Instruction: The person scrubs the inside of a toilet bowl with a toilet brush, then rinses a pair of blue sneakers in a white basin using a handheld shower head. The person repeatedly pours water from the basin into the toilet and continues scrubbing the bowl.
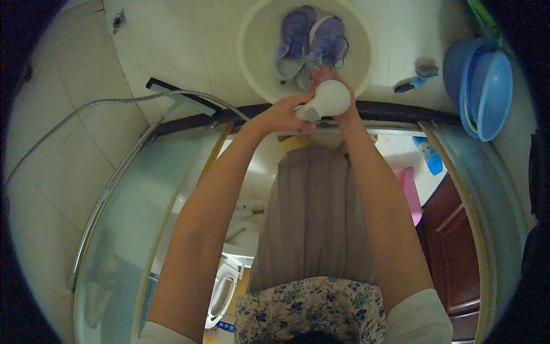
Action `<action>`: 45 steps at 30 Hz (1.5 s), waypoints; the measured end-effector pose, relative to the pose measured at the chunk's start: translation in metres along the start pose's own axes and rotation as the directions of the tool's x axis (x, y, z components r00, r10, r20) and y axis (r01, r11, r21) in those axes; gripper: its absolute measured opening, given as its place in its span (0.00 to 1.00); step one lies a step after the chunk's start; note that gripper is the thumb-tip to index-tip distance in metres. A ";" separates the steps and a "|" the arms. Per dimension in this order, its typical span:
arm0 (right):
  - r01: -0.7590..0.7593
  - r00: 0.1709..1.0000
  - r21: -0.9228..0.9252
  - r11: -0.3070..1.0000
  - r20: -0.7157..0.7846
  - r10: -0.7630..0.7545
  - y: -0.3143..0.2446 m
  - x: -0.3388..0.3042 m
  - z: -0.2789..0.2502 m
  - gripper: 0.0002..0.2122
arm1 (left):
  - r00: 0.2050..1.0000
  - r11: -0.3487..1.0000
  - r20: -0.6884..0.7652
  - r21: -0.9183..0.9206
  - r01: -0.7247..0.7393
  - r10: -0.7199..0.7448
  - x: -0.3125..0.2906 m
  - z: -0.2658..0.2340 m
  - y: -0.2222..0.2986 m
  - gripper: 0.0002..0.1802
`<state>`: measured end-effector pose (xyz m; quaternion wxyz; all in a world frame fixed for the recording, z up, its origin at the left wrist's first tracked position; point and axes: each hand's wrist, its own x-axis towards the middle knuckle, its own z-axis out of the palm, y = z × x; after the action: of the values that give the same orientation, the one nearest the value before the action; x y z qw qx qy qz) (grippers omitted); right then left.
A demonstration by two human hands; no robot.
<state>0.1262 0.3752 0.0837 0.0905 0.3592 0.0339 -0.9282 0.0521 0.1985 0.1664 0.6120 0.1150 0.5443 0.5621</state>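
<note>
Your left hand [281, 116] clamps a smooth white round-ended object [334, 97], 1 o'clock; right hand [324, 76] half hidden, grip unclear | Step: seemingly handling it near purple lace-up shoes [295, 35] in round cream plastic basin [246, 54], 12 o'clock | Next: calls for steady support

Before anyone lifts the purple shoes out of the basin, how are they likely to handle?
The purple shoes would probably flex, since their uppers look like fabric. The lace loop sticking out from one might dangle or snag. They could be heavy for their size if soaked, sitting as they do in a basin, though any water level is hard to tell.
</note>
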 end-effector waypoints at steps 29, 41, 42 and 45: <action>-0.136 0.719 -0.641 0.756 -0.589 -0.370 0.011 -0.079 0.080 0.19 | 0.690 0.153 -0.515 -0.843 -0.516 -0.509 0.149 0.013 -0.026 0.20; -0.110 0.801 -0.783 0.612 -0.434 -0.412 -0.015 -0.072 0.102 0.19 | 0.766 0.141 -0.546 -0.834 -0.533 -0.338 0.156 -0.010 -0.022 0.21; -0.095 0.797 -0.785 0.612 -0.429 -0.426 -0.018 -0.072 0.108 0.20 | 0.798 0.107 -0.534 -0.843 -0.527 -0.279 0.149 -0.012 -0.024 0.21; -0.090 0.771 -0.809 0.581 -0.426 -0.473 -0.027 -0.068 0.119 0.20 | 0.839 0.155 -0.505 -0.862 -0.482 -0.201 0.130 -0.001 -0.002 0.21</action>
<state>0.0914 0.3964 0.2176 0.1165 0.5497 0.5093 -0.6518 0.0227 0.3034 0.0946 0.3094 -0.4071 0.1777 0.8408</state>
